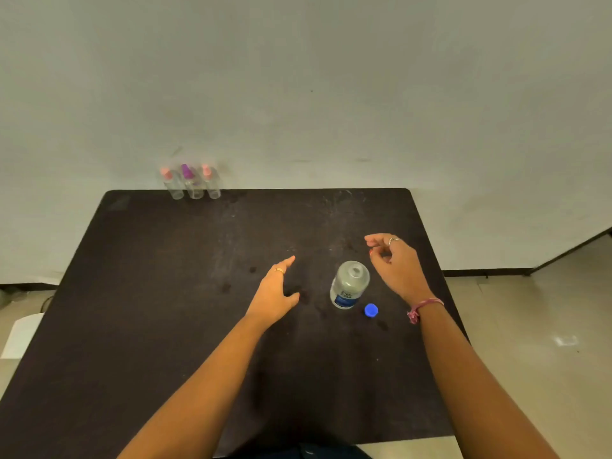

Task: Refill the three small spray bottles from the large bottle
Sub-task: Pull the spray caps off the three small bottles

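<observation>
The large clear bottle (349,284) with a blue label stands upright and uncapped on the dark table (165,293). Its blue cap (371,310) lies just to its right. Three small clear spray bottles stand in a row at the table's far left edge: a pink-topped one (172,183), a purple-topped one (192,183) and another pink-topped one (211,181). My left hand (276,293) hovers left of the large bottle, fingers extended, holding nothing. My right hand (395,263) hangs just right of and above the bottle, fingers loosely curled, empty.
A pale wall rises behind the table. Tiled floor shows to the right, and a white sheet (21,334) lies on the floor at the left. Small wet spots (228,286) dot the tabletop near the middle.
</observation>
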Motion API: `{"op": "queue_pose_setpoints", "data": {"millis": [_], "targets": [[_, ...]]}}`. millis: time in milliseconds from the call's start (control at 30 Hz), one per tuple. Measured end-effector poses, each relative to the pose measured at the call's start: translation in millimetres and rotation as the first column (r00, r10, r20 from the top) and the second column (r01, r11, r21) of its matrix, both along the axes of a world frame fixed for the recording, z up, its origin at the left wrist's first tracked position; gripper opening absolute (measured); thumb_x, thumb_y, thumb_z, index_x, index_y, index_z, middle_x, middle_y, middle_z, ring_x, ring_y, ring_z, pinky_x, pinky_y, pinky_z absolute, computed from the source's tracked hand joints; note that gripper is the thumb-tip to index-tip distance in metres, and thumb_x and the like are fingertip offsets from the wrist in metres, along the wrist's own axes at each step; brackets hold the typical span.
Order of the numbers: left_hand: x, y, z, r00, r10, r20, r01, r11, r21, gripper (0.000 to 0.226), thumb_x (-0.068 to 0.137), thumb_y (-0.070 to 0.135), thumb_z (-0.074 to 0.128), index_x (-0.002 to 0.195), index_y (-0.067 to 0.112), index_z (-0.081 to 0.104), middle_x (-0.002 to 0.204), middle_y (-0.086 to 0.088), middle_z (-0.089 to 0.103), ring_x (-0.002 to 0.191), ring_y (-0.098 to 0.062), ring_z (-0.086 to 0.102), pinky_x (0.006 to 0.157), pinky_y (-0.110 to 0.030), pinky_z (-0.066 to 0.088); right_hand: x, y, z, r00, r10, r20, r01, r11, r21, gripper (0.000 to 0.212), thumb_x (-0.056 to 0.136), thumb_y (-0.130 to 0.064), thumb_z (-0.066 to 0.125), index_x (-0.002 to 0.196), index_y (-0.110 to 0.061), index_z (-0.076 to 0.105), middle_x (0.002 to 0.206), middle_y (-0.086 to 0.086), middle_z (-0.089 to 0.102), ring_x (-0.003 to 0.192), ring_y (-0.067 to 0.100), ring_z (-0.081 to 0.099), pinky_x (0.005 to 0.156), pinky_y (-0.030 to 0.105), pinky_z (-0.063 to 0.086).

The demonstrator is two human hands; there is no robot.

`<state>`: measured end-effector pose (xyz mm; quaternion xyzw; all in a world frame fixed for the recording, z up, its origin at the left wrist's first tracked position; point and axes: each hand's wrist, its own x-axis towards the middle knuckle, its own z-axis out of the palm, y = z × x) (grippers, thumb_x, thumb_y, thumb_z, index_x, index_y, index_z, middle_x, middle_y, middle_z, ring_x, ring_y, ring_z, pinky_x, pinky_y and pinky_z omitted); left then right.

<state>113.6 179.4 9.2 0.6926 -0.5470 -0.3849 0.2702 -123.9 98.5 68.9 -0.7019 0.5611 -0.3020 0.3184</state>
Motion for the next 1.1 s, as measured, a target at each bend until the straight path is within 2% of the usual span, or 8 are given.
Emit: {"op": "queue_pose_setpoints", "data": {"millis": [100, 300, 467, 733, 900, 1100], "targets": [[30, 9, 9, 0.998, 0.066, -0.006, -0.066, 0.995, -0.072, 0.066, 0.088, 0.015, 0.065, 0.145, 0.022, 0.032, 0.144, 0.006, 0.041, 0.134, -0.011, 0.038, 0.108, -0.021, 0.027, 31, -1, 18, 0.999, 0.021, 0.040, -0.019, 0.999, -0.031, 0.027, 0.089, -0.003, 0.056, 0.109, -0.017, 0.064, 0.102, -0.005, 0.064, 0.088, 0.005, 0.060, 0.077, 0.005, 0.045], [97, 19, 32, 0.986, 0.159, -0.047, -0.164, 0.977, -0.136, 0.054, 0.091, 0.021, 0.062, 0.140, 0.022, 0.040, 0.136, 0.005, 0.050, 0.128, -0.011, 0.044, 0.109, -0.036, 0.038, 106, -1, 29, 0.994, 0.083, 0.067, -0.081, 0.996, -0.033, 0.024, 0.089, -0.007, 0.056, 0.108, -0.020, 0.065, 0.101, -0.007, 0.064, 0.088, 0.003, 0.061, 0.076, 0.006, 0.046], [153, 25, 41, 0.970, 0.228, -0.086, -0.240, 0.956, -0.168, 0.048, 0.091, 0.021, 0.061, 0.136, 0.025, 0.045, 0.133, 0.007, 0.052, 0.125, -0.009, 0.046, 0.107, -0.034, 0.040, 174, -11, 23, 0.987, 0.157, 0.028, -0.157, 0.988, -0.007, 0.023, 0.089, -0.009, 0.057, 0.107, -0.020, 0.065, 0.101, -0.006, 0.065, 0.087, 0.002, 0.061, 0.075, 0.008, 0.046], [226, 23, 38, 0.943, 0.300, -0.146, -0.323, 0.932, -0.165, 0.045, 0.091, 0.019, 0.061, 0.133, 0.025, 0.047, 0.130, 0.010, 0.052, 0.121, -0.004, 0.047, 0.102, -0.025, 0.040, 278, -49, 12, 0.966, 0.247, -0.071, -0.246, 0.969, 0.024, 0.023, 0.089, -0.011, 0.057, 0.110, -0.017, 0.064, 0.101, -0.004, 0.063, 0.084, 0.004, 0.060, 0.085, 0.022, 0.050], [254, 13, 29, 0.929, 0.328, -0.173, -0.354, 0.924, -0.146, 0.045, 0.091, 0.017, 0.061, 0.133, 0.023, 0.048, 0.127, 0.012, 0.052, 0.120, -0.004, 0.048, 0.103, -0.026, 0.041, 329, -83, 4, 0.960, 0.241, -0.141, -0.240, 0.971, 0.026, 0.026, 0.090, -0.013, 0.056, 0.115, -0.014, 0.063, 0.106, 0.001, 0.063, 0.080, 0.009, 0.060, 0.082, 0.021, 0.049], [278, -1, 21, 0.927, 0.333, -0.172, -0.355, 0.928, -0.118, 0.044, 0.092, 0.019, 0.061, 0.133, 0.025, 0.048, 0.126, 0.016, 0.051, 0.120, -0.002, 0.047, 0.101, -0.023, 0.040, 371, -120, -10, 0.937, 0.243, -0.251, -0.252, 0.968, -0.005, 0.036, 0.091, -0.009, 0.053, 0.127, -0.013, 0.055, 0.125, 0.006, 0.058, 0.101, 0.021, 0.062, 0.092, 0.028, 0.045]]}}
